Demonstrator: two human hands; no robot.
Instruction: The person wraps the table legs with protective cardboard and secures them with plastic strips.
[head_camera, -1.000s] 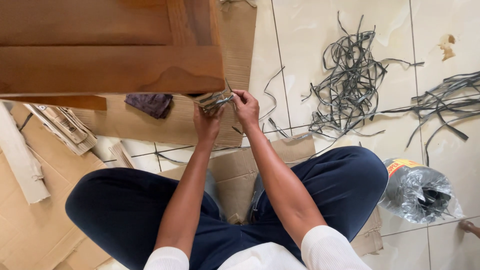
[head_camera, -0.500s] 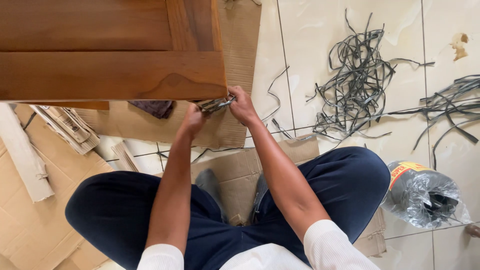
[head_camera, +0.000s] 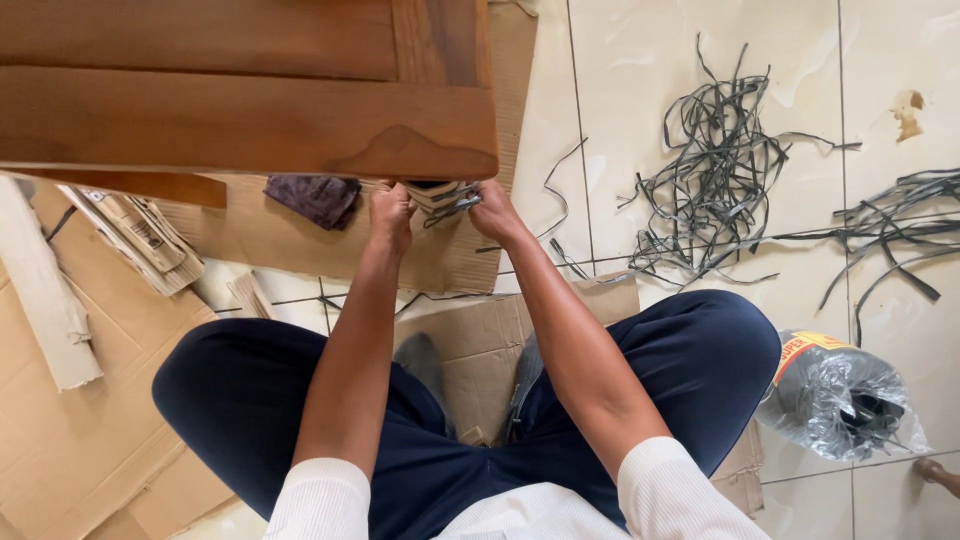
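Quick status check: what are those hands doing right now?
Left hand and right hand both gripping strap-wrapped cardboard under wooden panel corner. Nothing blocking.

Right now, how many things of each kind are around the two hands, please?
Wooden panel: 1
Dark cloth: 1
Heaps of grey strapping on the tiles: 2
Plastic-wrapped roll: 1
Cardboard-and-strap bundle held between the left hand and the right hand: 1
Total: 6
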